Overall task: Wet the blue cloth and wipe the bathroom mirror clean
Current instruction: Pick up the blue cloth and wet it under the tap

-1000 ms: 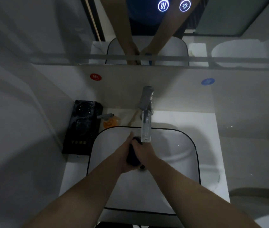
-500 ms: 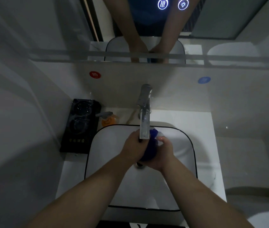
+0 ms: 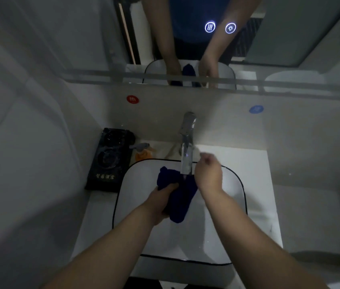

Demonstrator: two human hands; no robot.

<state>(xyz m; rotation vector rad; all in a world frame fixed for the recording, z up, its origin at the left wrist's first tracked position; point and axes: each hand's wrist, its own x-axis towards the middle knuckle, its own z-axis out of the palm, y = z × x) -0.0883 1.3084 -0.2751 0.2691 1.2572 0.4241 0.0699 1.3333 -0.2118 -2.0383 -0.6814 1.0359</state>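
Hanging from left fingers [image 3: 170, 187], seemingly: blue cloth [image 3: 178, 197]

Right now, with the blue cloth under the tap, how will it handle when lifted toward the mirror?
Probably floppy: the blue cloth sags below the left hand. Likely heavier than dry and dripping, since the tap stream runs onto it. Bunched in one fist, it should hold securely.

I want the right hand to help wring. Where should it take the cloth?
Probably the free lower end of the cloth, coming in from the right. The left hand already clamps its middle from the left, and that end hangs loose over the basin, clear of the tap.
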